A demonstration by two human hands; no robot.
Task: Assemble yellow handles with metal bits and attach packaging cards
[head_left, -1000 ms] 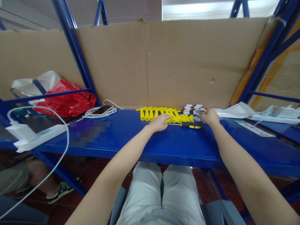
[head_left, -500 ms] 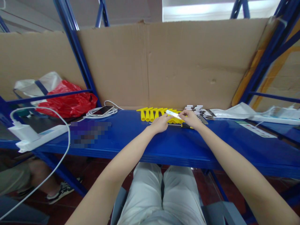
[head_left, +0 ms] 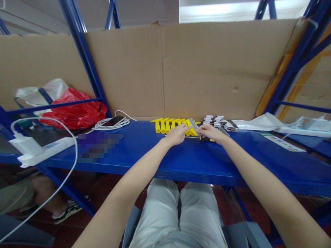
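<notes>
My right hand (head_left: 210,133) pinches a thin, flat grey plate (head_left: 193,124) at its lower end; the plate tilts up to the left. My left hand (head_left: 177,135) is just left of it, fingers stretched toward the plate's edge; whether they touch it I cannot tell. Behind both hands a row of yellow T-shaped plastic handles (head_left: 162,126) lies along the back of the blue table (head_left: 144,148). A thin rod-like tool (head_left: 192,137) with a dark and yellow handle lies partly hidden below my hands. Several white-and-black flat pieces (head_left: 213,120) are stacked behind my right hand.
A tall cardboard sheet (head_left: 207,69) closes off the back. To the left are a red plastic bag (head_left: 74,110), a coiled white cable (head_left: 103,126) by a phone, and a white power strip (head_left: 51,150). A printed card (head_left: 283,142) lies at right. Another person's leg (head_left: 46,193) shows at lower left.
The plate has turned from lying nearly level, white-looking, between both hands to a steeper, grey-looking tilt in my right fingers. My left fingers have straightened slightly.
</notes>
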